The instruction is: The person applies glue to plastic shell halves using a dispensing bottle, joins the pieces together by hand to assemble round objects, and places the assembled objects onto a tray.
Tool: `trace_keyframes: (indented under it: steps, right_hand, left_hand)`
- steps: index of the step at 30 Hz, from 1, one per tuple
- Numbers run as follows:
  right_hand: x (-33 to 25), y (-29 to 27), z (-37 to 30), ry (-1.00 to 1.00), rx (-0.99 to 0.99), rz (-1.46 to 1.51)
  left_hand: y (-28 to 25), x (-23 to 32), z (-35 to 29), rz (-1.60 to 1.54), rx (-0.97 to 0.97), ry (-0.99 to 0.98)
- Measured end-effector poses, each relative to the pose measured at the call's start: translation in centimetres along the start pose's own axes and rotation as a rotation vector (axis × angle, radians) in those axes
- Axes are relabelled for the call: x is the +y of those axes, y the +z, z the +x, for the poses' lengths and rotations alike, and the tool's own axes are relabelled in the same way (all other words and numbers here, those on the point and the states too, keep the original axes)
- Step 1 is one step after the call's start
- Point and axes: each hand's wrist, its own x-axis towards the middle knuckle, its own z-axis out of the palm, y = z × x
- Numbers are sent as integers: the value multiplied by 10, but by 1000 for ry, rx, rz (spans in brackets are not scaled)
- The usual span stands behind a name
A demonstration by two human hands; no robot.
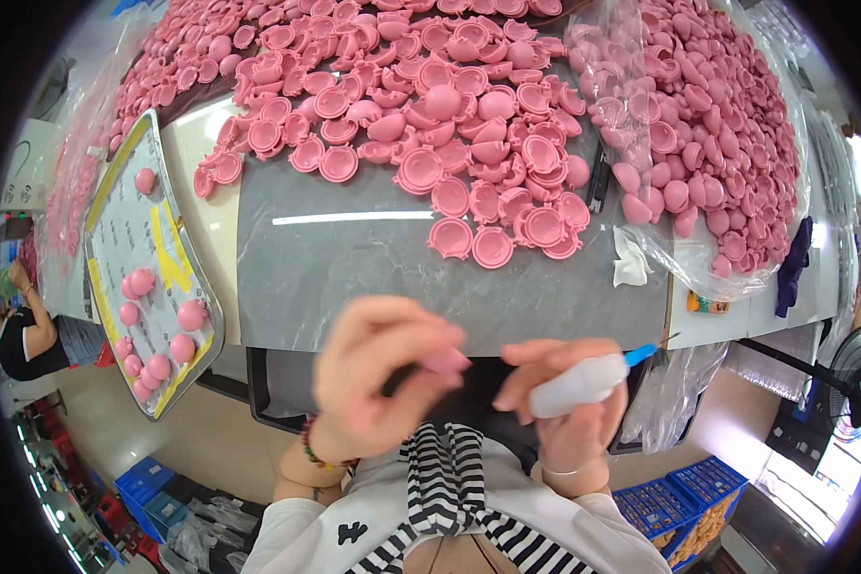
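Note:
Over the table's front edge, my left hand (378, 373) is closed in a pinch, smeared by motion. Between its fingertips shows a small pink piece (445, 360), mostly hidden by the fingers. My right hand (579, 411), to its right, is wrapped round a white squeeze bottle (576, 386). The bottle lies tilted, with its blue nozzle and thin needle tip (655, 349) pointing right, away from the left hand. Beyond both hands, many pink half-shells (493, 247) are spread over the grey tabletop (354, 268), some with the hollow side up.
At left, a tray (153, 239) holds several round pink pieces (184, 347). Back right is a clear plastic bag (703, 143) heaped with pink shells. A black tool (599, 182) and white tissue (630, 258) lie beside it. A fan (847, 378) stands far right; another person (43, 330) is far left.

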Motion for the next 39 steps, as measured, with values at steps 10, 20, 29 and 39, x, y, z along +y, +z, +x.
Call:
trace_keyframes:
  steps: [10, 20, 29, 39]
  right_hand:
    - [2, 4, 3, -235, 186, -75]
    - [-20, -20, 14, -806, -136, -617]
    - [-24, -4, 14, -800, -185, -779]
    - [-17, -4, 13, -830, -77, -751]
  left_hand:
    - [25, -5, -18, -1054, -189, -214]
    - [23, -6, -19, -1210, -184, -345]
    - [20, -6, -19, -1069, -185, -325]
    - [20, -9, -21, -1034, -201, -327]
